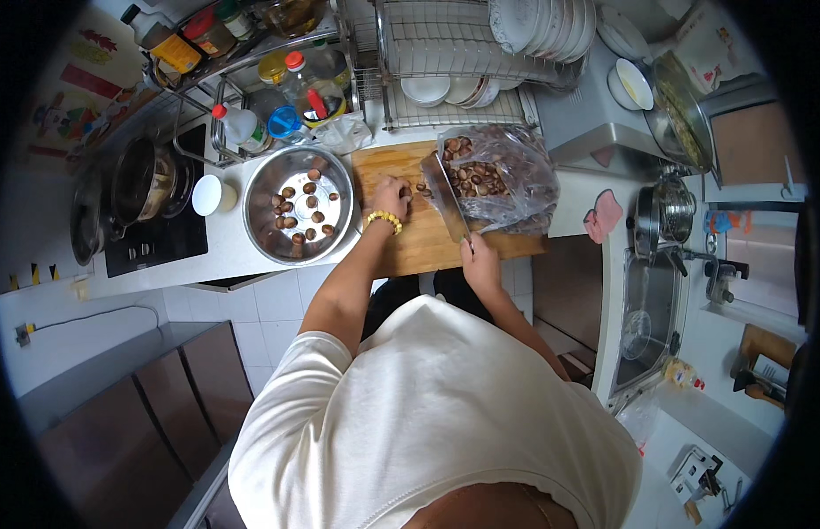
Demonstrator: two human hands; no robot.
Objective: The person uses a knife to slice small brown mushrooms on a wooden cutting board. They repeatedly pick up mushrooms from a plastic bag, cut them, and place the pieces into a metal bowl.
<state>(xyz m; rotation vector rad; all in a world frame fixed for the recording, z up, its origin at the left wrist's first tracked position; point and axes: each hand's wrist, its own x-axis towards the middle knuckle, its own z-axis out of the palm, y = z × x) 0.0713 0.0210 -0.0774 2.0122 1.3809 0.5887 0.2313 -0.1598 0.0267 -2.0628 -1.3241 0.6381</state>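
My left hand (389, 198), with a yellow beaded bracelet at the wrist, rests over the wooden cutting board (420, 254). Its fingers close on a chestnut (405, 192), mostly covered by them. My right hand (481, 263) grips a kitchen cleaver (448, 198), its broad blade pointing away from me over the board. Right of the blade, a clear plastic bag (526, 168) lies open on the board with many brown chestnuts (479, 178) in it. A loose chestnut or two lie just left of the blade. Left of the board, a stainless steel bowl (251, 221) holds several chestnuts (311, 202).
A white cup (213, 196) stands between the bowl and the black cooktop (185, 244). Behind are a bottle rack (228, 155) and a wire dish rack (450, 122) with plates and bowls. A pink cloth (604, 217) lies to the right, near the sink (648, 330).
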